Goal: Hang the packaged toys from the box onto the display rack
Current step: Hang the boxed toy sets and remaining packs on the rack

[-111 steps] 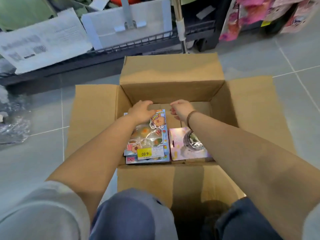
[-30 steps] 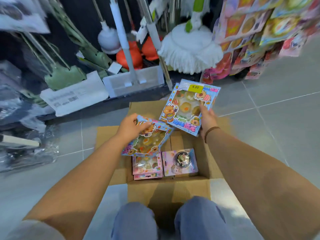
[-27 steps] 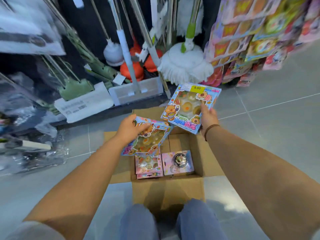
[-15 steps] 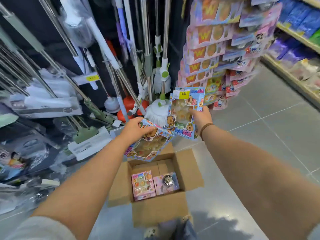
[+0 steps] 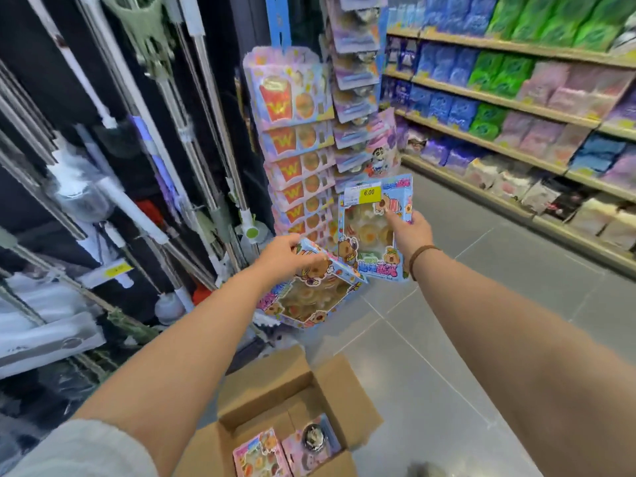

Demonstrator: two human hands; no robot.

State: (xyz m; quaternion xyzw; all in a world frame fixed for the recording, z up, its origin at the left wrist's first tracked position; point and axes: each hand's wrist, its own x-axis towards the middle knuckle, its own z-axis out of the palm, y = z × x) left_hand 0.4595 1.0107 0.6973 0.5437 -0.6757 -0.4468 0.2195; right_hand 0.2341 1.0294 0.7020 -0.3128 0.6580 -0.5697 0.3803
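The left grip (image 5: 287, 254) is closed on the top edge of a blue toy pack (image 5: 309, 299), fingers curled over it. The pack is held tilted, window face up, just below and in front of the display rack (image 5: 296, 139). The right grip (image 5: 413, 232) is closed on a second blue toy pack (image 5: 370, 235), thumb laid across its front. This one is held upright just right of the rack's lower rows, its lower left corner overlapped by the tilted pack. A yellow 6.00 price sticker (image 5: 369, 193) is seen at its top, and a brown wristband (image 5: 418, 258) is worn on the right wrist. The rack is filled with hanging packs in stacked rows. The cardboard box (image 5: 272, 383) is set open on the floor (image 5: 481, 270) well below the rack. Two packs are lying in it: a pink pack (image 5: 258, 456) and, beside it, a pack with a round dark item (image 5: 315, 440). Mop and broom poles (image 5: 206, 132) are stood left of the rack, and stocked shelves (image 5: 499, 101) are seen right of it.
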